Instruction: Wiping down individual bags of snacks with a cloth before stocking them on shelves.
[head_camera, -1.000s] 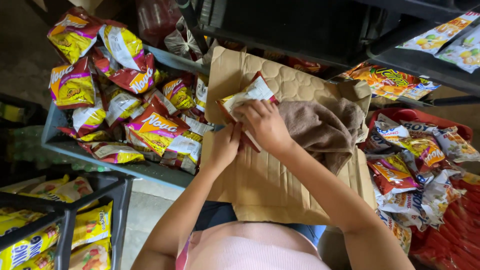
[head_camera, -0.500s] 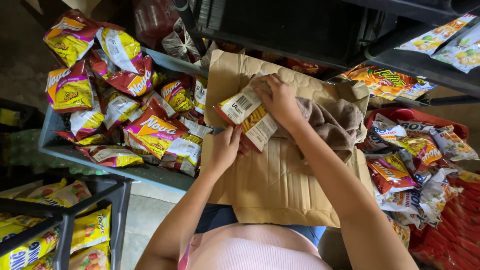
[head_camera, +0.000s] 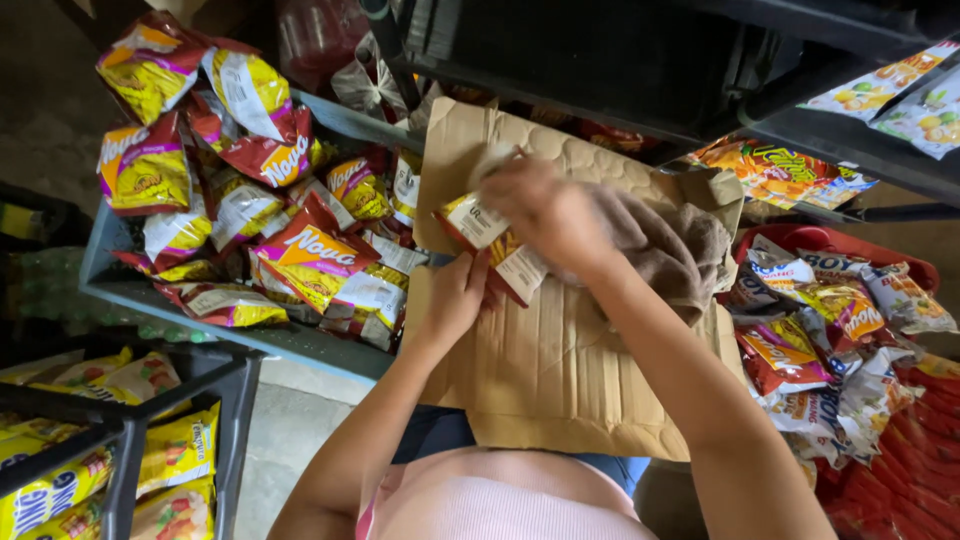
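Here both hands pinch one snack packet (head_camera: 492, 245) over the flattened cardboard (head_camera: 560, 370): left hand (head_camera: 455, 298) closed on its lower edge, right hand (head_camera: 545, 215) gripping the top beside a brown cloth (head_camera: 665, 245)

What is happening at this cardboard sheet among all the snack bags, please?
A person is working over a flattened cardboard sheet on their lap. The left hand and the right hand both hold a snack packet, back side up; the right hand is blurred. A brown cloth lies bunched on the cardboard by the right forearm. A grey tray piled with snack bags sits to the left, and more bags lie to the right.
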